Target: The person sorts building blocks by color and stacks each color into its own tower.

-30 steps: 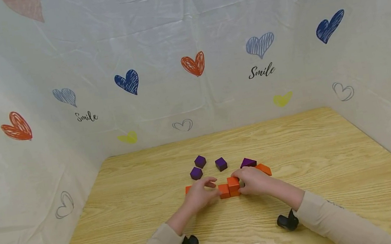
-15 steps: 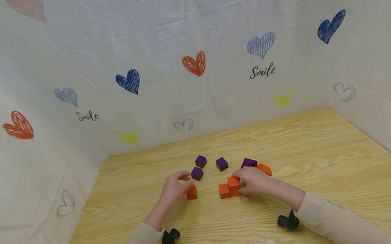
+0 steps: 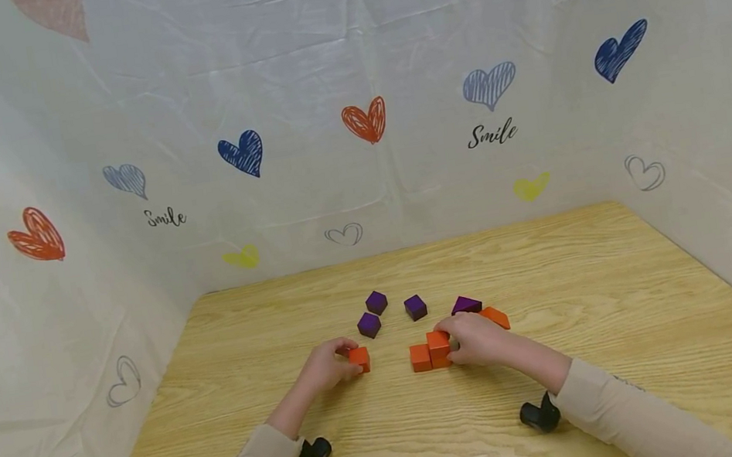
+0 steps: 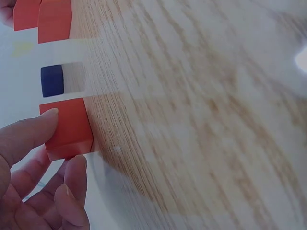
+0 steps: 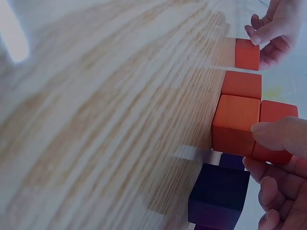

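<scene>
My left hand (image 3: 329,365) pinches a single orange cube (image 4: 69,127) between thumb and fingers, low at the tabletop. To its right, one orange cube (image 3: 437,342) is stacked on a lower orange cube (image 5: 235,124), with another orange cube (image 3: 420,358) against the lower one's left side. My right hand (image 3: 476,338) grips the stack from its right; in the right wrist view the thumb tip lies by the seam between the two cubes. Part of the lower cube is hidden in the head view.
Behind the hands stand purple cubes (image 3: 369,325), one more purple cube (image 3: 415,307) farther right. Past the right hand lie a purple triangular block (image 3: 466,305) and an orange block with a slanted side (image 3: 494,317). A heart-printed curtain (image 3: 304,190) encloses the wooden table (image 3: 554,264).
My left hand has left the orange cubes in the middle, moved left and taken hold of the separate orange cube. The right hand has stayed at the stack.
</scene>
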Demonstrator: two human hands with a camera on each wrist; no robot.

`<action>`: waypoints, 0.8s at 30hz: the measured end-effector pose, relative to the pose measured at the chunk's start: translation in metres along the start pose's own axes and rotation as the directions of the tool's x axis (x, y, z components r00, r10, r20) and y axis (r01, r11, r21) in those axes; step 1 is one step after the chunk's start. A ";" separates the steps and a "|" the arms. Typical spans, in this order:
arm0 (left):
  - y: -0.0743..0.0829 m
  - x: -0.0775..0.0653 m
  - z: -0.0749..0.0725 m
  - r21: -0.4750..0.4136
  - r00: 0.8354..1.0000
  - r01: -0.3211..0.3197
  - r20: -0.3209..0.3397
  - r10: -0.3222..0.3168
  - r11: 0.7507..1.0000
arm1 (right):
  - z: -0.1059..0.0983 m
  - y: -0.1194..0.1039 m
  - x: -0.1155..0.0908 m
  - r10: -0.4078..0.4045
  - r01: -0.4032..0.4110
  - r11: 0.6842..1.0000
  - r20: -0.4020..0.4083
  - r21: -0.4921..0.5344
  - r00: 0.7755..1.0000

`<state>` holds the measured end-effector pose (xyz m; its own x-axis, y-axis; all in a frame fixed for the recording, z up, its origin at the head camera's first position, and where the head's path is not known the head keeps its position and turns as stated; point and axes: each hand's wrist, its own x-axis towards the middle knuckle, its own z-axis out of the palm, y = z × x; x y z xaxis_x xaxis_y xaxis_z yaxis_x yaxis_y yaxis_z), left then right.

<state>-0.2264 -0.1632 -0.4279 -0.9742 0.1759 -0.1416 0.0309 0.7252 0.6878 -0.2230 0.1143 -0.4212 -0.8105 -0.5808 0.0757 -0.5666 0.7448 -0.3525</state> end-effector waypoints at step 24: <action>0.000 -0.003 0.000 0.034 0.999 -0.042 -0.010 0.042 0.999 | 0.005 0.006 -0.006 0.315 -0.322 0.767 0.112 0.555 0.943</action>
<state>-0.2240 -0.1640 -0.4277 -0.9742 0.1999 -0.1052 0.0795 0.7396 0.6684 -0.2208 0.1210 -0.4282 -0.9255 -0.3501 -0.1444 -0.0911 0.5759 -0.8125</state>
